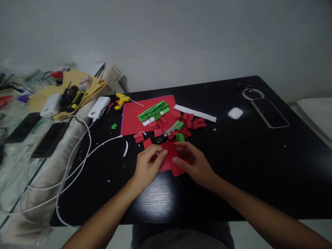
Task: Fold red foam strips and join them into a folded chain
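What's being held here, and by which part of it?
A piece of red paper: the left hand holds its left side, the right hand its right side.

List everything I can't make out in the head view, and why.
Head view:
Left hand: some fingertips, hidden behind the red paper.
White surface at far right: cut off by the picture's right edge.
Small dark thing beyond the phone: too small and blurred to identify.

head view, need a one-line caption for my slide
Left hand and right hand hold red paper at a black table, with scissors and a yellow glue gun lying beyond.
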A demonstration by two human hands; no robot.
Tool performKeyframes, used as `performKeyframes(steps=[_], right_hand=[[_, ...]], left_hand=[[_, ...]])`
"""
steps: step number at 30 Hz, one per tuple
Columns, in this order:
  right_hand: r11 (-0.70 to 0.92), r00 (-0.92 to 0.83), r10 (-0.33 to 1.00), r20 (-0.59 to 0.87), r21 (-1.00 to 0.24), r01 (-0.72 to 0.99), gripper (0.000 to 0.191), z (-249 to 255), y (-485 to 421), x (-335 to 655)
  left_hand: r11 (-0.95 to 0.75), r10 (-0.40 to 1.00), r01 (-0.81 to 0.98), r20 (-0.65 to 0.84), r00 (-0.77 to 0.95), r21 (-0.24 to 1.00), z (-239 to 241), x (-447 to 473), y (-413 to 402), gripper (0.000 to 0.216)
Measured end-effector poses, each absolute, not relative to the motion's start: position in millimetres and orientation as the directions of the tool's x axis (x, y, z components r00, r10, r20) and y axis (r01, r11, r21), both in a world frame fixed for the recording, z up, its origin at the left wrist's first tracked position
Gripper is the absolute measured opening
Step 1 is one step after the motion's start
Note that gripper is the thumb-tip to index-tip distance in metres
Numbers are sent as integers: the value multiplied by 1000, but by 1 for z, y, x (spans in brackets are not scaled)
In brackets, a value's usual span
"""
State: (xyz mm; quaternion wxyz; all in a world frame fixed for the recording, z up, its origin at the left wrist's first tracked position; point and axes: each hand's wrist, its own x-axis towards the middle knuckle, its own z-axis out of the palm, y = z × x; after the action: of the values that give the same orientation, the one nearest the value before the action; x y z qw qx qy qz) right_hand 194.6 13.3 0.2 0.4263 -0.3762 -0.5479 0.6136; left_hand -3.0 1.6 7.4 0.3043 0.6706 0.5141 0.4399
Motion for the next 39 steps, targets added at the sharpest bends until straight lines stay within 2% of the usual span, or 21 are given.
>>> performKeyframes(steps=[10,17,21,23,28,35,39], right_hand=[[-57,-384,923,-24,-996,-73,33,-3,14,192],[-56,-371,928,-12,-993,-108,38,-1,14,192],[-42,-376,927,12,-990,-137,50,-2,14,193],[-21,-376,926,28,-992,-125,54,-3,14,194],[5,-326,945,27,-998,-68,49,-1,15,196],[-22,-319,948,0,-998,-64,43,-1,20,196],[132,-228,967,110,-988,83,34,2,19,199]], left_hand=[[-151,987,267,158,-5,952,6,0,1,13],[-72,997,202,79,-27,977,5,0,3,18],[-40,999,147,45,-30,988,6,0,4,19],[-44,998,132,49,-31,990,7,0,4,19],[-59,998,132,62,-16,990,10,1,3,16],[-173,985,184,172,19,968,11,-2,3,8],[-186,980,199,196,-30,962,10,-3,2,7]])
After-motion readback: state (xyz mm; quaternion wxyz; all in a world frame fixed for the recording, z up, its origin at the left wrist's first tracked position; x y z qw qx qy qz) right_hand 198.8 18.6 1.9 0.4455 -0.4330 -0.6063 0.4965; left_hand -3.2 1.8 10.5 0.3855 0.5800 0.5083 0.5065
